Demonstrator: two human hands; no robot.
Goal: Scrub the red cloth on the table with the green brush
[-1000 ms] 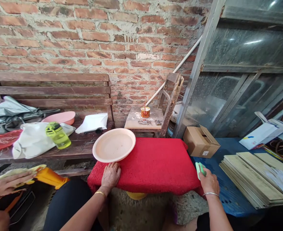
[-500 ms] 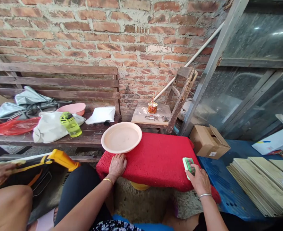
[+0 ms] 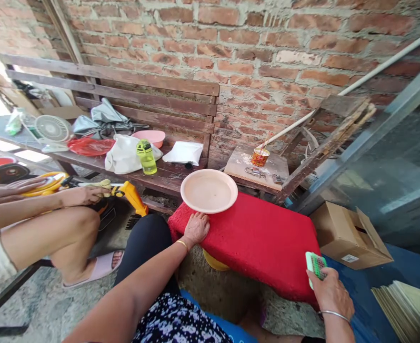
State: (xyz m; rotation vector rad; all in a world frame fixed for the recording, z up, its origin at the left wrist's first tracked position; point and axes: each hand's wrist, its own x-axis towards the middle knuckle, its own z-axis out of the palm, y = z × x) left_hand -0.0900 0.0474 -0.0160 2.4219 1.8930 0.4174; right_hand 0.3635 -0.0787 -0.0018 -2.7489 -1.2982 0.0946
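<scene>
A red cloth (image 3: 263, 243) covers a low table before me. My left hand (image 3: 197, 227) lies on its near left edge, palm down with fingers extended, holding nothing. Just beyond those fingertips sits a round, pale pink plastic basin (image 3: 209, 191), with a few small specks inside. At the right end of the cloth, my right hand (image 3: 333, 293) grips a green scrubbing brush (image 3: 315, 267) by its side. Its dark and reddish bristles face up toward the camera. The brush's lower edge is hidden behind my thumb and fingers.
To the left, another person's hands (image 3: 86, 194) rest on a yellow-and-black toy digger (image 3: 133, 195). Behind runs a wooden bench (image 3: 174, 178) with a green bottle (image 3: 146, 157) and bags. A chair (image 3: 231, 164) holds padlocks and a tin. A cardboard box (image 3: 349, 236) stands right.
My view has swung left and tilted, showing more of the bench and the other person. My left hand stays by the basin, and my right hand still holds the brush at the cloth's right end.
</scene>
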